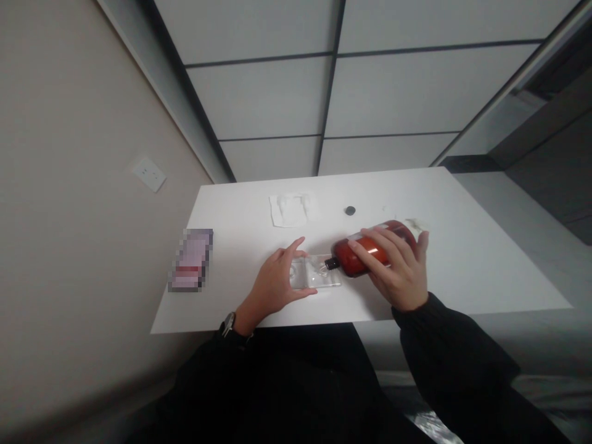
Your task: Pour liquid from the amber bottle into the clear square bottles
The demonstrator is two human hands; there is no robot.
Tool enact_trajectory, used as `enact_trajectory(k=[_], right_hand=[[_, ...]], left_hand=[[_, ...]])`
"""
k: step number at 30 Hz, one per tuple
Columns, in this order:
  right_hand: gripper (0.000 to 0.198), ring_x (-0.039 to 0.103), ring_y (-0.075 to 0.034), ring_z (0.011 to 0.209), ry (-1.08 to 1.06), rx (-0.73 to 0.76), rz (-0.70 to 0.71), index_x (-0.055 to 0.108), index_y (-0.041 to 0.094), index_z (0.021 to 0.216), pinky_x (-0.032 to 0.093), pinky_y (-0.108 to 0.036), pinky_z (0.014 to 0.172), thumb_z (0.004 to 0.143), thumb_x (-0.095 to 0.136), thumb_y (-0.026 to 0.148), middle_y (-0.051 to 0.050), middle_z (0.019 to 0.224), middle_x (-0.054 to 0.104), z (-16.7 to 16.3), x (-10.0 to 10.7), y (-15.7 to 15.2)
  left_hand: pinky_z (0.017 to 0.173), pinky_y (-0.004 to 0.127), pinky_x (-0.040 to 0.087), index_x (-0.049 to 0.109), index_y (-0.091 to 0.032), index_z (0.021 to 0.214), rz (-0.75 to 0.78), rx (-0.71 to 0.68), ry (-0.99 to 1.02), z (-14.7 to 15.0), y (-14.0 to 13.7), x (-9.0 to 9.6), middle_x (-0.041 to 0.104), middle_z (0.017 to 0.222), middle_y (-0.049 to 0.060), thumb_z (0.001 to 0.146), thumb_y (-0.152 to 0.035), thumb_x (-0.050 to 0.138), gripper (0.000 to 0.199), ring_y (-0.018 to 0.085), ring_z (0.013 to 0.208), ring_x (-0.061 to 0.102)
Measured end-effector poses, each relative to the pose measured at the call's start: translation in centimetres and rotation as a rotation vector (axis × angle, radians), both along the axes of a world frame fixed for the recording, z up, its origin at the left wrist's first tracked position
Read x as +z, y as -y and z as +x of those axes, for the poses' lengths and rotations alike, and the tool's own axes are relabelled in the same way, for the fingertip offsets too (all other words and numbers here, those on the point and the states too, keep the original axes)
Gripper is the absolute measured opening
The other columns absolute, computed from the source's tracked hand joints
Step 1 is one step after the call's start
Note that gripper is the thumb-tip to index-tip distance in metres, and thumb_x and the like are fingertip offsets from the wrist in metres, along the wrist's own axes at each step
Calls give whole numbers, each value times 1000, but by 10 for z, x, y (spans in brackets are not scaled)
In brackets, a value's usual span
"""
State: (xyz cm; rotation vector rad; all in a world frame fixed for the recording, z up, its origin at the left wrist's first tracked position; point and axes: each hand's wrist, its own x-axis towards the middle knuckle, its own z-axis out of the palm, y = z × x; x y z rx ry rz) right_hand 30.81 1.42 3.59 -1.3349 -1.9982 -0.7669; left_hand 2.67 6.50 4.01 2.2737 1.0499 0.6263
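Currently, right hand (401,279) is clamping glossy amber cylindrical bottle (350,260) in its fingers, long axis slanting left, black neck (332,264) pointing over clear rectangular plastic case (306,276); left hand (274,280) is gripping case edges on white counter (472,265).

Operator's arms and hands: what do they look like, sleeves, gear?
Both hands bare, no gloves. Left hand: silvery watch at the wrist, black left sleeve. Right hand: loose black right sleeve, gathered at the cuff. No cables or markings visible on either arm.
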Motion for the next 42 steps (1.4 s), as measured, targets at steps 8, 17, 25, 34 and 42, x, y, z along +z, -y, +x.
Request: enact_trajectory(k=[8, 17, 25, 34, 42], right_hand=[[91, 66, -25, 131, 35, 7, 3, 30, 42, 169, 12, -59, 134, 95, 65, 2, -3, 141, 73, 1, 3, -1], [86, 67, -24, 130, 62, 26, 24, 32, 37, 169, 7, -58, 136, 97, 63, 2, -7, 139, 74, 0, 8, -2], [89, 68, -25, 130, 65, 28, 19, 29, 40, 170, 12, -61, 135, 97, 63, 2, -6, 139, 75, 2, 9, -2], [89, 67, -24, 131, 84, 34, 28, 32, 36, 169, 6, -57, 136, 95, 65, 0, -7, 138, 75, 1, 11, -3], [79, 66, -23, 131, 90, 35, 22, 37, 36, 167, 8, -56, 135, 99, 63, 5, -7, 139, 74, 2, 13, -2]], left_hand=[[110, 54, 52, 28, -27, 162, 11, -8, -1, -1, -1, -1, 72, 136, 9, 71, -31, 100, 116, 35, 123, 66], [110, 54, 52, 29, -28, 163, 6, -5, 0, -1, -1, -2, 72, 137, 9, 71, -33, 99, 116, 36, 125, 66], [109, 53, 52, 28, -28, 164, 21, -8, 4, -1, -2, -4, 72, 137, 9, 71, -35, 99, 117, 35, 124, 66], [109, 52, 52, 29, -28, 162, 16, -6, 4, 0, -1, -3, 72, 137, 9, 71, -33, 100, 116, 35, 124, 66], [109, 54, 52, 28, -29, 163, 28, -10, 3, 0, -2, -5, 72, 137, 10, 72, -34, 99, 117, 36, 124, 65]])
